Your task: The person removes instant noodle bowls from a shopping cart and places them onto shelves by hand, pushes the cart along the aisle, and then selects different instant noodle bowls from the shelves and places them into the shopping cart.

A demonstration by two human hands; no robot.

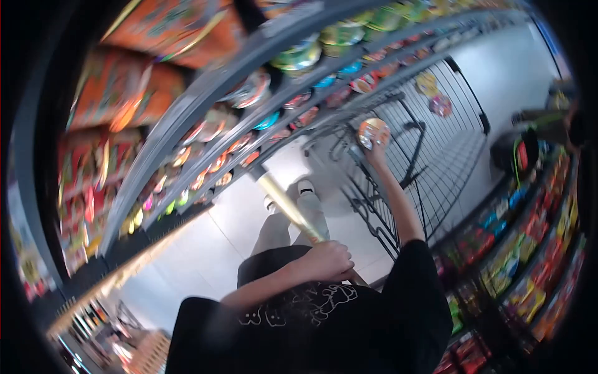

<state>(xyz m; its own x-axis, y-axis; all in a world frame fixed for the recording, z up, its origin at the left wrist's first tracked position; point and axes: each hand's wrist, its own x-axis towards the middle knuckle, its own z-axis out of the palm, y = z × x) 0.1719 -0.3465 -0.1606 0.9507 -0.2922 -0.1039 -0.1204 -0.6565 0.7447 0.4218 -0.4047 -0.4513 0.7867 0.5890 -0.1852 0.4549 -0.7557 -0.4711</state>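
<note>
We grip a pole (pixel 283 202) in our left hand (pixel 328 258), its fingers closed tight around the shaft near our waist. The pole slants away from us, its far end near the edge of the left shelf (pixel 193 93); whether they touch, we cannot tell. Our right hand (pixel 375 151) holds a tub (pixel 374 133) out at arm's length over the near part of the wire cart (pixel 458 146); those fingers are partly hidden, so we cannot tell their spread. Beyond it, 2 packs (pixel 427 84) lie just beside each other within the cart's edges. Open floor (pixel 230 218) runs around our feet between shelf and cart.
</note>
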